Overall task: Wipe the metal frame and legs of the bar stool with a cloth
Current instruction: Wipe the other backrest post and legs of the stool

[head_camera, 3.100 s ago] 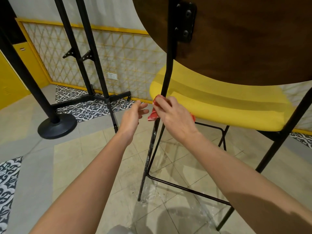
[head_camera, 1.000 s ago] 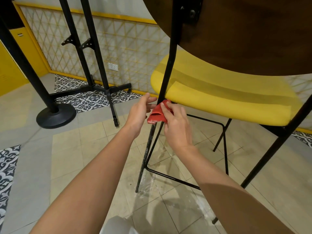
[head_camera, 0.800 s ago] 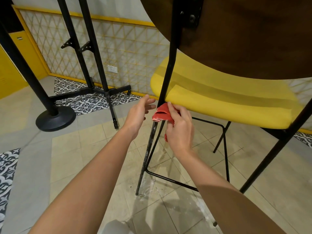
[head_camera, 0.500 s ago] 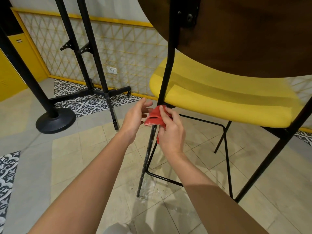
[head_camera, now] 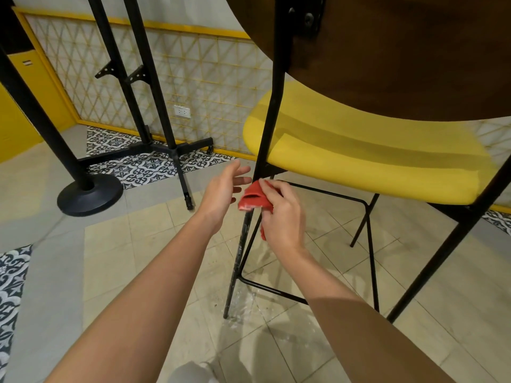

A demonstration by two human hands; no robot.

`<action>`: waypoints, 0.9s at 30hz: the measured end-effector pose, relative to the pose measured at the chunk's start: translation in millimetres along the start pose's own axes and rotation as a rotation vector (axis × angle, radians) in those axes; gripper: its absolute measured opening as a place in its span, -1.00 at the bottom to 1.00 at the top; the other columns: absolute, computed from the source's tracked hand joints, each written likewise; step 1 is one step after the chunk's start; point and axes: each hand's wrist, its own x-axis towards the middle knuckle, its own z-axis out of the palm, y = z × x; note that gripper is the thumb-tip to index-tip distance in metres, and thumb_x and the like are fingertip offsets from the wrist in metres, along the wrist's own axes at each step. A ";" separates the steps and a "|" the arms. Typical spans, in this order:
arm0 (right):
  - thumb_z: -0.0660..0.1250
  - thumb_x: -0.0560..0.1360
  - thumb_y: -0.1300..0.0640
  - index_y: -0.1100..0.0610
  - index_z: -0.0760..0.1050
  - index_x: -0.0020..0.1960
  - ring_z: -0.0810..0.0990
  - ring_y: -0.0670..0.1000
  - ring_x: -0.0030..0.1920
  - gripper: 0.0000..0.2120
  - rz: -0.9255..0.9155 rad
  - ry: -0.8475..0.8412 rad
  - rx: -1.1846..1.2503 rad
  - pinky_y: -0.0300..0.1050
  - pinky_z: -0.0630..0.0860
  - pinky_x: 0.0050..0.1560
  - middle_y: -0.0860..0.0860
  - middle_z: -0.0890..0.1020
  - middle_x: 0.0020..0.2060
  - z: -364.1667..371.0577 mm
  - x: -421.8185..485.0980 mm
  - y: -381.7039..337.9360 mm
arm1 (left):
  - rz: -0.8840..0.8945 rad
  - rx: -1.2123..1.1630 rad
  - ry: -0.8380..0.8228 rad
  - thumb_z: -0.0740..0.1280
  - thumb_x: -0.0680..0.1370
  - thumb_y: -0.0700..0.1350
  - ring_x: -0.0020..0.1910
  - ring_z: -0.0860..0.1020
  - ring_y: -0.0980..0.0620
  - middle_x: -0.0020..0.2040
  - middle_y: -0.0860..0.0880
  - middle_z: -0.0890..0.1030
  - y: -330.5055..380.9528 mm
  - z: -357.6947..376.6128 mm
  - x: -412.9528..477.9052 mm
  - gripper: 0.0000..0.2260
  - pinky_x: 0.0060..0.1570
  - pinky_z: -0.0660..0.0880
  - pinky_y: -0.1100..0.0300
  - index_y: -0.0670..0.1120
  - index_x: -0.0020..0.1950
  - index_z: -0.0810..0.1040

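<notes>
One red cloth (head_camera: 253, 199) gripped by right hand (head_camera: 282, 217) against stool leg (head_camera: 240, 255); left hand (head_camera: 222, 189) splayed beside

cloth (head_camera: 253, 200) at fingers (head_camera: 272, 189): red | stool leg (head_camera: 239, 258) below fingers: black, pale smears | seat (head_camera: 359, 156) above-right of fingers: yellow | backrest (head_camera: 401, 51) above: dark brown | floor border (head_camera: 149, 164) left of fingers: black-and-white floral tile | floor tiles (head_camera: 124, 258) beneath: beige | wall (head_camera: 221, 87): white, yellow lattice

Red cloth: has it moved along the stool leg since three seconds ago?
Yes, slightly down: the red cloth now sits just below the yellow seat edge, on the leg.
</notes>
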 end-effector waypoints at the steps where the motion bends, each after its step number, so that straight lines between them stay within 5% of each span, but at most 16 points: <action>1: 0.34 0.36 0.45 0.09 0.47 0.33 0.48 0.05 0.21 -0.42 0.015 -0.005 0.014 0.00 0.50 0.17 0.01 0.54 0.19 -2.0 -2.9 2.6 | -0.003 0.013 -0.003 0.05 0.61 0.16 0.14 0.52 0.00 0.03 0.07 0.63 -0.5 0.2 -0.6 -0.62 0.17 0.39 0.03 0.05 0.19 0.58; 4: 0.33 0.34 0.47 0.09 0.41 0.37 0.45 0.06 0.23 -0.36 -0.040 0.102 0.083 -0.04 0.50 0.15 0.06 0.48 0.23 -11.6 4.5 -4.3 | -0.009 0.019 0.011 0.06 0.62 0.15 0.11 0.53 -0.01 0.00 0.07 0.63 -6.3 -3.1 0.7 -0.66 0.19 0.39 0.03 0.09 0.08 0.59; 8: 0.31 0.34 0.41 0.22 0.46 0.32 0.36 0.11 0.13 -0.46 -0.490 0.137 -0.270 -0.17 0.45 -0.27 0.17 0.52 0.21 -15.9 31.1 -23.7 | 0.025 -0.015 0.067 0.06 0.64 0.05 -0.12 0.54 0.09 -0.14 0.06 0.60 -11.6 -6.6 -0.6 -0.73 -0.02 0.41 0.15 0.15 -0.12 0.51; 14: 0.39 0.35 0.08 0.07 0.64 0.00 0.44 0.03 0.02 -0.76 -0.883 -0.227 -1.005 -0.17 0.31 -0.37 -0.05 0.56 -0.05 -9.5 32.7 0.1 | -0.052 0.001 0.069 0.05 0.61 0.14 0.05 0.49 0.02 0.00 0.07 0.64 -22.9 -20.3 1.2 -0.66 0.13 0.36 0.04 0.07 0.13 0.58; 18: 0.37 0.40 0.05 0.04 0.65 -0.04 0.48 0.01 0.10 -0.83 -0.921 -0.484 -1.118 -0.13 0.23 -0.30 -0.05 0.53 0.01 -4.6 19.8 -5.1 | -0.075 0.010 0.076 0.06 0.62 0.13 0.07 0.49 0.01 0.04 0.04 0.64 -27.0 -28.3 -0.4 -0.66 0.14 0.36 0.04 0.07 0.15 0.57; 24: 0.27 0.49 0.21 0.15 0.60 0.04 0.42 0.10 0.12 -0.82 -0.802 -0.391 -1.177 -0.07 0.26 -0.24 0.04 0.51 -0.01 -8.0 37.0 -35.0 | -0.074 -0.025 0.123 0.09 0.60 0.12 -0.03 0.46 0.03 -0.02 0.05 0.65 -30.7 -33.0 2.3 -0.67 0.11 0.37 0.06 0.06 0.12 0.59; 27: 0.16 0.56 0.23 0.20 0.54 0.10 0.36 0.15 0.16 -0.78 -0.698 -0.483 -1.182 -0.05 0.29 -0.17 0.11 0.48 0.04 5.7 31.6 -44.4 | -0.089 -0.031 0.120 0.10 0.60 0.11 -0.04 0.49 0.05 -0.06 0.05 0.65 -37.4 -27.9 2.2 -0.67 0.10 0.37 0.08 0.03 0.12 0.60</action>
